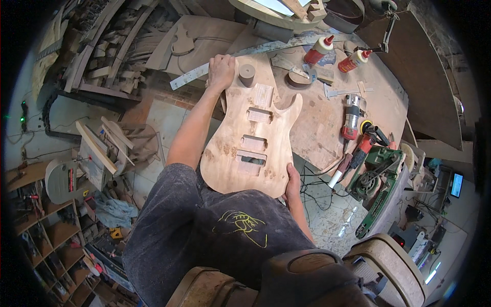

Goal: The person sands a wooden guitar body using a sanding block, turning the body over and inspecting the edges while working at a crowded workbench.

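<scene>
A pale wooden electric guitar body [230, 138] with several routed cavities lies before me. Its far end rests over the workbench, and its rounded near end reaches my shirt. My left hand [221, 72] is closed on its far left edge, the fingers curled over the side. At the near right edge my right hand [293, 181] grips the rim, thumb on top and most fingers hidden beneath. A short grey cylinder [246, 75], perhaps a sanding drum, stands upright in the body's upper left curve, close to my left hand.
On the workbench [317, 133] are two red-capped glue bottles [318, 50], a caliper [341, 92], a long metal strip [190, 77] and two corded power tools [351, 117]. A green belt sander [378, 179] stands to the right. Wood offcuts [110, 64] fill a rack at the left.
</scene>
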Action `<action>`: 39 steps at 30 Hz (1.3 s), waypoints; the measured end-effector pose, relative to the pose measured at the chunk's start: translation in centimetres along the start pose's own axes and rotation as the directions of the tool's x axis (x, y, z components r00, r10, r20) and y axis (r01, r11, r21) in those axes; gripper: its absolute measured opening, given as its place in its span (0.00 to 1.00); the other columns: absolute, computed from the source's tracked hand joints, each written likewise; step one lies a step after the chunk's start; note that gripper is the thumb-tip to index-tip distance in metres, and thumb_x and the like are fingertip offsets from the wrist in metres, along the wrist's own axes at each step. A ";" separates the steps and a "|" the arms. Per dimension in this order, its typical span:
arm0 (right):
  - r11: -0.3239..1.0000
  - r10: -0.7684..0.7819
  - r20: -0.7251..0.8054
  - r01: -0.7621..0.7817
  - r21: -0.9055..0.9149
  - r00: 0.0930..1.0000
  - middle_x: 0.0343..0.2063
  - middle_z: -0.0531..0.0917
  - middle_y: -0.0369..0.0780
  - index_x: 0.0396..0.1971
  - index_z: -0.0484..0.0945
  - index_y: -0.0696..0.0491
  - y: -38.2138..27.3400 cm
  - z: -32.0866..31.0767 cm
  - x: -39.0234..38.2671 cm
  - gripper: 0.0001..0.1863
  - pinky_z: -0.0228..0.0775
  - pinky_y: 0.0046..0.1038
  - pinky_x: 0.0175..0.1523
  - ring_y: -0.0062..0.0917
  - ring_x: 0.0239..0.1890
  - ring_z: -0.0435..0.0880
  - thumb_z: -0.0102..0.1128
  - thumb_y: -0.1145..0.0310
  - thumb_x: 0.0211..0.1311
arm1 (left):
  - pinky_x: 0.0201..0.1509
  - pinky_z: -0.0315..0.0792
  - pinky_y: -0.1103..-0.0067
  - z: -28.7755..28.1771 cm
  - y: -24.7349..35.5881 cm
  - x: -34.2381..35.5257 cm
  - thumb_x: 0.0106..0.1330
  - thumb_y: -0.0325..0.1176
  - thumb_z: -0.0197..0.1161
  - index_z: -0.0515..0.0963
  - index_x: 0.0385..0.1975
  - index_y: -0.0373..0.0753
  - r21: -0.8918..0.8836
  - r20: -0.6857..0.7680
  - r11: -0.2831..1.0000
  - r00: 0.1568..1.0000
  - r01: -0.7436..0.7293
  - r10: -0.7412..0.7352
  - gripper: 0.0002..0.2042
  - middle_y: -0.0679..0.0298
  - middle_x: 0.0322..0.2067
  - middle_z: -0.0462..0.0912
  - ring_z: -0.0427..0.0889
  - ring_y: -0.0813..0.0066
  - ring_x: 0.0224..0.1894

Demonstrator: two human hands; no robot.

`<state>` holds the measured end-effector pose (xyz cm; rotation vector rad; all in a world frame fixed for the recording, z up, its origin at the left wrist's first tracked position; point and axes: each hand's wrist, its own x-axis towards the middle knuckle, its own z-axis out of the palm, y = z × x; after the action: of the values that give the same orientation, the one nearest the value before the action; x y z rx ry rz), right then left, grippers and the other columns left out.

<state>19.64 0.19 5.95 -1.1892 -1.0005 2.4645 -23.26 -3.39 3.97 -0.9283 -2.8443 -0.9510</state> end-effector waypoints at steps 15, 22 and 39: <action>1.000 -0.016 -0.042 0.016 0.010 0.999 0.48 0.82 0.47 0.57 0.71 0.64 0.5 0.2 0.5 0.29 0.79 0.31 0.50 0.30 0.45 0.85 0.50 0.53 0.72 | 0.58 0.65 0.58 -0.5 0.6 0.4 0.74 0.45 0.43 0.79 0.41 0.35 0.039 -0.004 0.999 0.999 0.038 -0.038 0.20 0.46 0.45 0.77 0.72 0.46 0.50; 1.000 -0.019 -0.044 0.018 -0.017 0.999 0.47 0.83 0.46 0.56 0.71 0.64 0.8 -0.2 0.9 0.27 0.80 0.30 0.48 0.29 0.44 0.86 0.49 0.53 0.73 | 0.56 0.66 0.59 -0.3 0.3 0.7 0.74 0.45 0.44 0.79 0.40 0.36 0.069 -0.016 0.997 1.000 0.025 -0.023 0.20 0.46 0.42 0.78 0.73 0.47 0.48; 1.000 -0.016 -0.031 0.016 0.003 0.999 0.48 0.82 0.47 0.57 0.70 0.64 0.5 0.5 1.1 0.28 0.79 0.31 0.50 0.31 0.45 0.85 0.49 0.54 0.73 | 0.56 0.66 0.57 -0.5 0.1 0.9 0.74 0.46 0.45 0.76 0.40 0.36 0.001 -0.016 0.997 0.997 0.072 -0.072 0.19 0.48 0.43 0.78 0.72 0.45 0.49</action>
<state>18.63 0.07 5.15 -1.2091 -0.9930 2.4271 -24.03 -3.10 4.62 -0.8193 -2.8834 -0.9572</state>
